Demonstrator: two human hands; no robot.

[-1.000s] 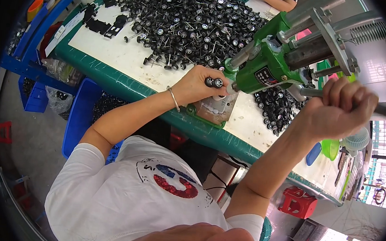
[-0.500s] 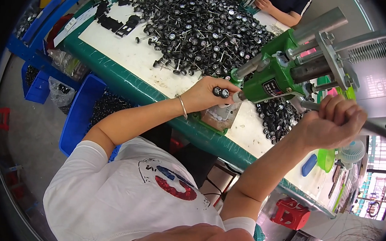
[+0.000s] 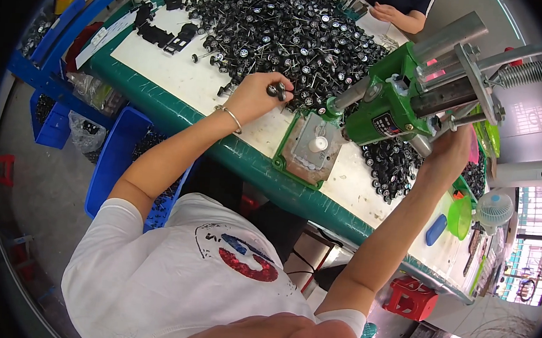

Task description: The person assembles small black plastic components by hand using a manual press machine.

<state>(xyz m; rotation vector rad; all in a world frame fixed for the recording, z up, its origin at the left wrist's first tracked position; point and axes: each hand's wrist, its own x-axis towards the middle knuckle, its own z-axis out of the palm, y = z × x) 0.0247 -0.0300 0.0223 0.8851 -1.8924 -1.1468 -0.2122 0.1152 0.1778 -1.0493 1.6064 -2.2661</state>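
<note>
My left hand (image 3: 260, 99) is closed around small black toy wheels (image 3: 276, 91) with silvery hubs, two of which show. It is beside a large heap of black wheels on thin metal axles (image 3: 280, 38). To its right stands a green hand press (image 3: 385, 108) with steel rods and a spring. On the press's base plate (image 3: 306, 162) sits a small white round holder (image 3: 318, 144) with nothing on it. Behind the press's lower right end is my right hand (image 3: 449, 153). Its fingers are hidden by the metal parts, so its grip cannot be seen.
Loose wheels (image 3: 387, 171) lie right of the press. Black plastic chassis parts (image 3: 167, 35) lie at far left. A co-worker's hand (image 3: 385, 14) is across the table. A blue bin (image 3: 111, 164) stands by my left arm; a green bowl (image 3: 459, 218) and small fan (image 3: 494, 208) are at right.
My left hand has moved left and away from the press with the wheels, uncovering the white holder. My right hand has gone farther from me; the press lever has swung up from its lowered position.
</note>
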